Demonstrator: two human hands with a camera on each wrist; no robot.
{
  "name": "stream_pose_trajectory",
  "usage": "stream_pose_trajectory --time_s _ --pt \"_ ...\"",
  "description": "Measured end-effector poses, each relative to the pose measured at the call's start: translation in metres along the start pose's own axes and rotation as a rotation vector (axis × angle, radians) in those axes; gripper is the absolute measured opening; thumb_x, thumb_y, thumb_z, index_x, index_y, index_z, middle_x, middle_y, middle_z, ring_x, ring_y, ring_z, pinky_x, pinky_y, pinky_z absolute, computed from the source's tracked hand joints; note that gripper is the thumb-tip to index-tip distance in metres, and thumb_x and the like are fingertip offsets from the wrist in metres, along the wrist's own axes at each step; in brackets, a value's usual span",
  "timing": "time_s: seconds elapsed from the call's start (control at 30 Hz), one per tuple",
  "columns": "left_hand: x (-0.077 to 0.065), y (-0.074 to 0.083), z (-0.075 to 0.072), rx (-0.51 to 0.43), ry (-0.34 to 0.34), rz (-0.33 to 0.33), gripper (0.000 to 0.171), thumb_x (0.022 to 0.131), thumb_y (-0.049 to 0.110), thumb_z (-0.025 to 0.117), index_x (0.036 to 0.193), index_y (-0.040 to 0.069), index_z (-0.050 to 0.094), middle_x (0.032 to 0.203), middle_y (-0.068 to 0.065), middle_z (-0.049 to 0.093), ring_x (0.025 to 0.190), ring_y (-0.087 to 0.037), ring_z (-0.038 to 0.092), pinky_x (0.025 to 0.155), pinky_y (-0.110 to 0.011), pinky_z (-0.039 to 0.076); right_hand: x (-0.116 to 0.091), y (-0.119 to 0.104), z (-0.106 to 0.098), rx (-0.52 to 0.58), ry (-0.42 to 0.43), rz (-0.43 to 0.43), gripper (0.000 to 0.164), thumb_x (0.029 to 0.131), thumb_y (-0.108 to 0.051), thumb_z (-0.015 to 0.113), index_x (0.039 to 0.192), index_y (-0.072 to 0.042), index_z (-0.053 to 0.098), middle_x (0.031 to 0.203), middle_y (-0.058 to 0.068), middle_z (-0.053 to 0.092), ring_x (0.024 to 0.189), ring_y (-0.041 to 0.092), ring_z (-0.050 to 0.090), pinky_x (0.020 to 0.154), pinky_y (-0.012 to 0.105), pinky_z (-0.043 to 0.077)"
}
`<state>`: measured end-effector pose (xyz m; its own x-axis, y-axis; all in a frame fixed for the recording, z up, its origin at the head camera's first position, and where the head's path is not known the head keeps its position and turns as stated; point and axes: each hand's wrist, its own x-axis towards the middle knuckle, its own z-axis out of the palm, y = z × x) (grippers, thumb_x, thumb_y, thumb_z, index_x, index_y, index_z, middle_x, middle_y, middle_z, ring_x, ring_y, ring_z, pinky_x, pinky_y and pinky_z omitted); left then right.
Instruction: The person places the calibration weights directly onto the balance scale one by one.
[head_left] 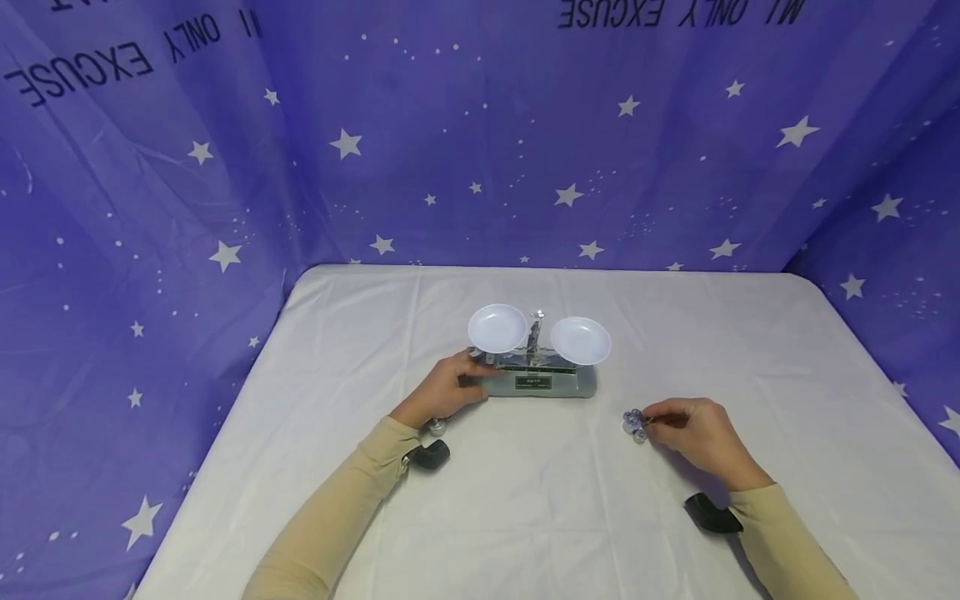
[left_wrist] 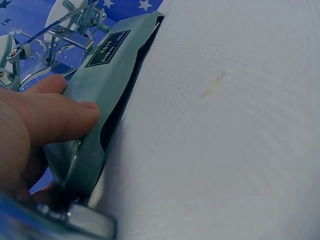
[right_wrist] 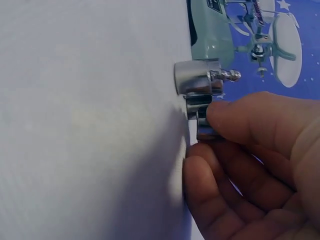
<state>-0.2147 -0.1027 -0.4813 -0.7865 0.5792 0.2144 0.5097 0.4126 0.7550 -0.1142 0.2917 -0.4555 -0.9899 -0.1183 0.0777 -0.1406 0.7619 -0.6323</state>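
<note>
A small two-pan balance scale (head_left: 555, 385) with a grey-green base stands on the white table. My left hand (head_left: 448, 385) grips the left end of that base; in the left wrist view its thumb (left_wrist: 65, 120) lies along the front face. Two round white pans, left (head_left: 498, 327) and right (head_left: 581, 340), sit on the scale's arms, the right one slightly lower. To the right of the scale, my right hand (head_left: 693, 429) pinches a small metal weight (right_wrist: 206, 131). Beside it stands a larger cylindrical weight (right_wrist: 192, 78) with a knob, in a cluster of several weights (head_left: 632, 419).
A white cloth (head_left: 540, 517) covers the table. Purple curtains (head_left: 480, 167) with white stars hang behind it and at both sides. Black wrist devices, left (head_left: 429, 455) and right (head_left: 712, 513), hang at the sleeves. A shiny metallic piece (head_left: 437, 427) shows by the left wrist.
</note>
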Motion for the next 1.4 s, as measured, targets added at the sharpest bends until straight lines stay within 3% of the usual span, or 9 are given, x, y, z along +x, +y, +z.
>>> stream_pose_trajectory --time_s 0.1,0.33,0.63,0.87,1.17,1.4 --pt "0.002 0.001 0.0 -0.006 -0.003 0.002 0.037 0.084 0.003 0.07 0.12 0.005 0.075 0.14 -0.017 0.064 0.138 -0.037 0.054 0.116 -0.054 0.043 -0.001 0.001 -0.004 0.009 0.009 0.005 0.017 0.083 -0.003 0.076 0.1 -0.006 0.08 0.098 0.011 0.08 0.08 0.002 0.07 0.07 0.016 0.055" --pt "0.001 -0.001 0.0 -0.002 -0.003 -0.008 0.038 0.083 0.003 0.071 0.121 0.006 0.075 0.139 -0.016 0.065 0.137 -0.035 0.055 0.115 -0.053 0.044 0.001 -0.006 -0.015 0.042 0.033 0.039 0.019 0.085 -0.004 0.078 0.104 -0.003 0.079 0.103 0.015 0.078 0.083 -0.013 0.062 0.073 0.011 0.054" --pt "0.0 0.002 0.004 -0.028 -0.007 -0.006 0.038 0.083 0.003 0.07 0.121 0.007 0.075 0.14 -0.016 0.064 0.137 -0.036 0.055 0.115 -0.054 0.044 0.015 -0.028 -0.037 0.089 0.122 -0.044 0.019 0.083 -0.003 0.079 0.102 0.0 0.078 0.097 0.02 0.078 0.079 -0.016 0.063 0.068 0.007 0.053" --pt "-0.002 0.001 0.003 -0.016 0.015 -0.002 0.037 0.083 0.003 0.071 0.119 0.006 0.076 0.139 -0.016 0.065 0.136 -0.036 0.055 0.114 -0.054 0.045 0.038 -0.053 -0.051 0.102 0.095 -0.116 0.02 0.083 -0.003 0.079 0.103 0.0 0.078 0.098 0.021 0.078 0.08 -0.015 0.065 0.069 0.01 0.056" --pt "-0.004 -0.002 0.006 -0.02 0.0 -0.016 0.037 0.083 0.002 0.071 0.119 0.006 0.076 0.138 -0.016 0.065 0.137 -0.036 0.055 0.117 -0.052 0.043 0.065 -0.085 -0.055 0.116 0.04 -0.12 0.022 0.087 -0.01 0.078 0.108 -0.003 0.078 0.107 0.019 0.077 0.082 -0.012 0.066 0.07 0.012 0.057" --pt "-0.001 -0.001 0.002 -0.007 0.007 -0.017 0.036 0.083 0.003 0.072 0.118 0.006 0.076 0.136 -0.016 0.066 0.135 -0.035 0.057 0.116 -0.051 0.044 0.089 -0.105 -0.046 0.121 -0.008 -0.11 0.024 0.087 -0.007 0.076 0.11 0.0 0.078 0.108 0.022 0.076 0.086 0.006 0.074 0.072 0.012 0.056"
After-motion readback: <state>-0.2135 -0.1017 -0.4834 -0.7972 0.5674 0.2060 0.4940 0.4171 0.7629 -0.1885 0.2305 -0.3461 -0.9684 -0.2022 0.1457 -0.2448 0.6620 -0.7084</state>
